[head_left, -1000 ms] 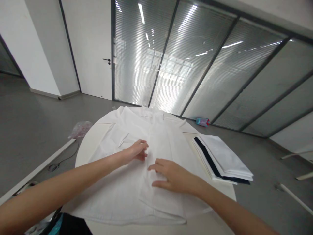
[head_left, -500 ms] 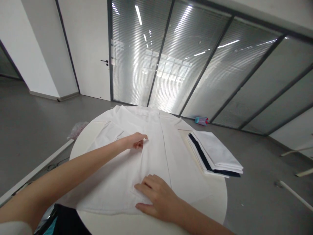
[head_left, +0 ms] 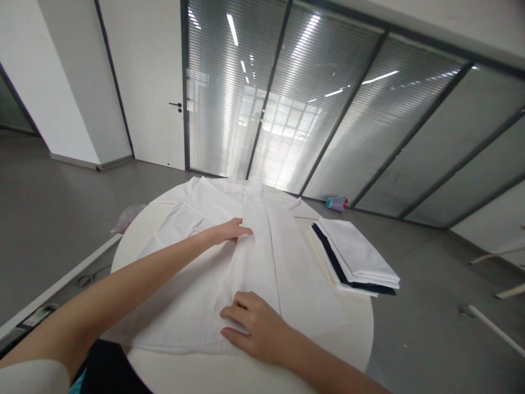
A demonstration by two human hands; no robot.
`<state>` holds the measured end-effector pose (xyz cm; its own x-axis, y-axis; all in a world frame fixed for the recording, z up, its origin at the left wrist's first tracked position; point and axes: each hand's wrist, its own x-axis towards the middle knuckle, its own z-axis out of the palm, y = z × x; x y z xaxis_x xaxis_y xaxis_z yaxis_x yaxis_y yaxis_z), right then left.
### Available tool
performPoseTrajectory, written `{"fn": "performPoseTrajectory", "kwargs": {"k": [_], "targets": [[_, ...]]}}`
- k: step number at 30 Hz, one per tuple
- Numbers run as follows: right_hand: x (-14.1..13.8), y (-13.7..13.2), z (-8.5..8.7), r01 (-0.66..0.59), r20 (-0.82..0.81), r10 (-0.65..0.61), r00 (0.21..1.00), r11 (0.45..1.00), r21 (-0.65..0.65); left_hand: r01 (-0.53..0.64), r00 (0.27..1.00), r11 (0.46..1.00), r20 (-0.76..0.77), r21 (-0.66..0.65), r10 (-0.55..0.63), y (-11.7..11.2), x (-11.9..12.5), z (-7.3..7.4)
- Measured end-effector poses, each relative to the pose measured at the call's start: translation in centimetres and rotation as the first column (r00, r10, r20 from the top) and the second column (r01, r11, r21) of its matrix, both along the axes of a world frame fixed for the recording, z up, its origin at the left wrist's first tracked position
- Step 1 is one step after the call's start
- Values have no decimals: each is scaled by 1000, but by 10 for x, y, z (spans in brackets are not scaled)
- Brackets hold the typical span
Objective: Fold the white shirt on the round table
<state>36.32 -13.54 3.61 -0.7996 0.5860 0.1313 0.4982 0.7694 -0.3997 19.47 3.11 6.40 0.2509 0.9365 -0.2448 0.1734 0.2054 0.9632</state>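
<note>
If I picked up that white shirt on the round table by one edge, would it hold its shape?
Probably not: the white shirt looks floppy, with soft creases near the left hand. It's likely light for its spread, as the cloth looks thin. Lying flat on the table, it seems unlikely to roll.

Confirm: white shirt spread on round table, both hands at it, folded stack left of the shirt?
Wrong side: the head view shows the folded stack to the right of the white shirt. The rest holds: left hand and right hand at the shirt, spread on the round table.
</note>
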Motion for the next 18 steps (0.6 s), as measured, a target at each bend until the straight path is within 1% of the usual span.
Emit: {"fn": "performPoseTrajectory", "kwargs": {"k": [2,4,6,7,8,10,12,14,15,16,17,18], "targets": [[1,3,4,-13,-68,12,998,1000,-21,34,999,999,-39,-27,-35,2,-8,-4],[0,13,15,-11,-157,8,988,1000,-20,69,998,996,7,-57,-69,1,-14,-10],[-5,38,33,44,-234,-41,971,999,8,66,995,996,84,-67,-61,-4,-18,-16],[-8,56,43,94,-255,-84,963,995,28,52,992,997,114,-65,-44,-8,-19,-18],[-13,78,52,157,-263,-138,955,986,52,39,990,997,136,-62,-30,-14,-19,-19],[-23,132,66,326,-260,-289,921,939,112,49,986,997,161,-65,-38,-27,-22,-18],[-34,193,72,436,-211,-405,890,890,131,76,985,994,164,-82,-62,-44,-27,-16],[-44,252,68,560,-108,-550,828,814,153,112,982,988,162,-105,-94,-63,-34,-14],[-48,277,63,625,-42,-627,778,763,168,149,977,981,173,-123,-126,-74,-38,-14],[-52,300,58,675,36,-690,723,716,177,214,963,965,197,-150,-183,-85,-41,-16],[-54,319,51,715,100,-736,670,676,180,302,938,936,230,-180,-259,-97,-45,-18],[-57,335,45,740,138,-762,633,648,181,396,904,896,258,-202,-342,-108,-48,-20]]}}
